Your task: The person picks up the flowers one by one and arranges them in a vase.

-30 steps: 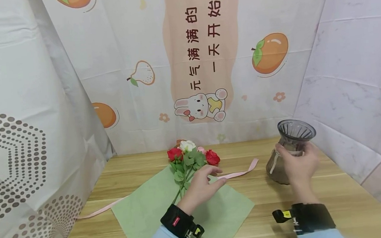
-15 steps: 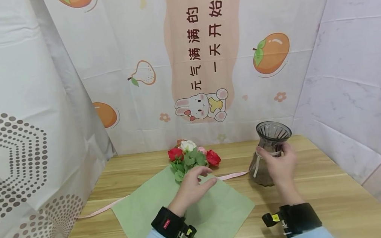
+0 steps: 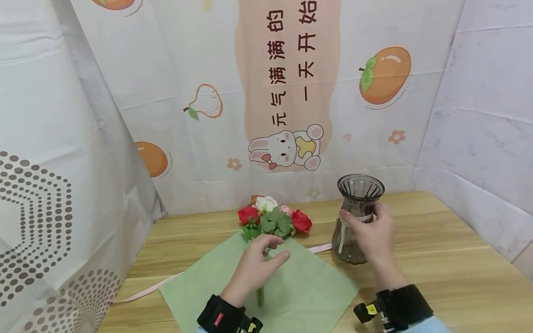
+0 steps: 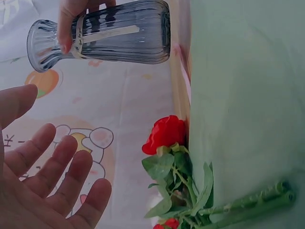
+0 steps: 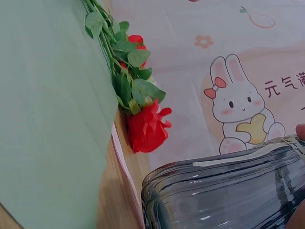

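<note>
My right hand (image 3: 373, 234) grips a smoky grey glass vase (image 3: 347, 241) by its narrow neck. A thin pale ribbon with a hanging end is tied around that neck. The vase stands upright, wide mouth up, at the right of the wooden table. My left hand (image 3: 252, 267) hovers over a green sheet of wrapping paper (image 3: 306, 295), its fingers relaxed and holding nothing. Beyond it lies a bunch of artificial roses (image 3: 275, 219), red, white and pink, with green leaves. Their stems run back over the paper, partly hidden by my left hand.
A pink ribbon (image 3: 146, 292) passes under the paper, and its right end reaches the vase. The wooden table (image 3: 446, 267) ends at a printed cloth backdrop (image 3: 189, 157). Pale cloth also hangs at the left and right sides.
My right hand has moved the vase leftward, over the right end of the pink ribbon. My left hand has drawn back to the left, away from the roses.
</note>
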Action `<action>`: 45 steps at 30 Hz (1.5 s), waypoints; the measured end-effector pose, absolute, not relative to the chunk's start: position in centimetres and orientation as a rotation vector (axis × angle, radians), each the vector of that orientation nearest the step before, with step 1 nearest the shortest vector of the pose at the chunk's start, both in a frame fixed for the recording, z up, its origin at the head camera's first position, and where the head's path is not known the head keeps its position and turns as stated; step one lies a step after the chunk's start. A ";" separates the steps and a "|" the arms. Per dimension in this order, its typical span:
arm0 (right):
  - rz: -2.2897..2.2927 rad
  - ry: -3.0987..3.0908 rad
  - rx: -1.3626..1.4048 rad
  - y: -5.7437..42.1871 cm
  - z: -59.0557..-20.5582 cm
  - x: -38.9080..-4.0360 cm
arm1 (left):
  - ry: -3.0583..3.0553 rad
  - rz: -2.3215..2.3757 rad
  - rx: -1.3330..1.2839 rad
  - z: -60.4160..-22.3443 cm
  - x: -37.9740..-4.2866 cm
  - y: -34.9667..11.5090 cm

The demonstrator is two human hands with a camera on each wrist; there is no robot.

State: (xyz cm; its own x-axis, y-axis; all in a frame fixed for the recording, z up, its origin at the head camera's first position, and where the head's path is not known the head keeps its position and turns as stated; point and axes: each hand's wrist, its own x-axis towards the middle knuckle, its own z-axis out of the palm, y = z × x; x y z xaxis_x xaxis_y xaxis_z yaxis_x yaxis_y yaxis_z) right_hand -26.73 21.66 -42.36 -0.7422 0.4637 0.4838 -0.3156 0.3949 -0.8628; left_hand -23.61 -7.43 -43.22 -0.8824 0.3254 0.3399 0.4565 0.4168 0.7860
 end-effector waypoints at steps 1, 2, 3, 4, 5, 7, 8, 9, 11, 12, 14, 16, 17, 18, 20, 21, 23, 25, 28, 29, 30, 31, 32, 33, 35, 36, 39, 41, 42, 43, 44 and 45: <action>1.418 -1.953 -0.119 21.4 -42.4 -26.8 | -2.526 -1.473 -0.701 -43.2 -23.6 -7.6; 1.415 -1.958 -0.115 21.2 -42.4 -26.8 | -2.525 -1.473 -0.700 -43.1 -23.5 -7.8; 1.416 -1.961 -0.110 20.9 -42.5 -26.8 | -2.524 -1.472 -0.696 -43.1 -23.5 -7.9; 1.421 -1.962 -0.103 20.7 -42.5 -26.8 | -2.521 -1.471 -0.695 -43.1 -23.5 -8.1; 1.425 -1.963 -0.096 20.4 -42.5 -26.8 | -2.517 -1.474 -0.692 -43.0 -23.5 -8.2; 1.430 -1.968 -0.086 19.9 -42.5 -26.9 | -2.512 -1.470 -0.686 -43.0 -23.5 -8.5; 1.435 -1.970 -0.080 19.7 -42.5 -26.9 | -2.510 -1.470 -0.685 -43.0 -23.6 -8.6; 1.440 -1.972 -0.075 19.5 -42.5 -26.9 | -2.508 -1.468 -0.686 -43.1 -23.6 -8.8; 1.443 -1.978 -0.071 19.2 -42.6 -26.9 | -2.506 -1.473 -0.679 -43.1 -23.6 -9.0; 1.448 -1.978 -0.069 19.0 -42.6 -26.9 | -2.505 -1.468 -0.680 -43.1 -23.6 -9.1; 1.454 -1.979 -0.068 18.8 -42.6 -27.0 | -2.504 -1.461 -0.675 -43.1 -23.7 -9.4; 1.459 -1.980 -0.068 18.7 -42.7 -27.0 | -2.503 -1.455 -0.670 -43.0 -23.7 -9.5; 1.459 -1.983 -0.070 18.7 -42.7 -27.0 | -2.503 -1.451 -0.668 -43.0 -23.7 -9.5; 1.458 -1.986 -0.069 18.6 -42.7 -27.0 | -2.503 -1.449 -0.669 -43.0 -23.7 -9.6; 1.457 -1.992 -0.071 18.6 -42.8 -27.0 | -2.507 -1.457 -0.666 -42.9 -23.6 -9.6; 1.458 -1.995 -0.072 18.6 -42.8 -27.0 | -2.508 -1.459 -0.669 -42.9 -23.6 -9.6; 1.465 -1.996 -0.072 18.6 -42.9 -27.1 | -2.508 -1.461 -0.677 -43.0 -23.7 -9.5; 1.472 -1.998 -0.074 18.7 -43.0 -27.1 | -2.506 -1.468 -0.682 -43.0 -23.7 -9.4; 1.475 -2.009 -0.078 18.7 -43.2 -27.2 | -2.507 -1.473 -0.685 -43.2 -23.8 -9.2; 1.475 -2.013 -0.080 18.7 -43.2 -27.2 | -2.514 -1.474 -0.684 -43.2 -23.8 -9.1; 1.476 -2.015 -0.083 18.7 -43.3 -27.2 | -2.519 -1.477 -0.684 -43.2 -23.8 -8.9; 1.478 -2.017 -0.084 18.7 -43.4 -27.2 | -2.526 -1.476 -0.685 -43.2 -23.9 -8.8; 1.483 -2.015 -0.083 18.7 -43.4 -27.2 | -2.533 -1.479 -0.685 -43.3 -23.9 -8.6; 1.489 -2.014 -0.082 18.7 -43.5 -27.3 | -2.541 -1.480 -0.684 -43.3 -23.9 -8.5; 1.501 -2.015 -0.083 18.7 -43.6 -27.3 | -2.552 -1.482 -0.683 -43.5 -24.0 -8.3; 1.505 -2.015 -0.083 18.7 -43.6 -27.3 | -2.553 -1.489 -0.682 -43.5 -24.0 -8.2; 1.511 -2.023 -0.083 18.6 -43.8 -27.3 | -2.558 -1.500 -0.676 -43.8 -24.2 -8.1; 1.498 -2.030 -0.084 18.5 -43.8 -27.3 | -2.561 -1.504 -0.670 -44.0 -24.3 -8.1; 1.490 -2.033 -0.081 18.4 -43.8 -27.4 | -2.563 -1.501 -0.670 -44.1 -24.3 -8.1; 1.484 -2.035 -0.077 18.3 -43.9 -27.4 | -2.567 -1.495 -0.668 -44.2 -24.4 -8.1; 1.474 -2.035 -0.073 18.2 -43.9 -27.4 | -2.572 -1.490 -0.664 -44.2 -24.4 -8.1; 1.464 -2.036 -0.071 18.1 -44.0 -27.4 | -2.575 -1.484 -0.664 -44.3 -24.4 -8.1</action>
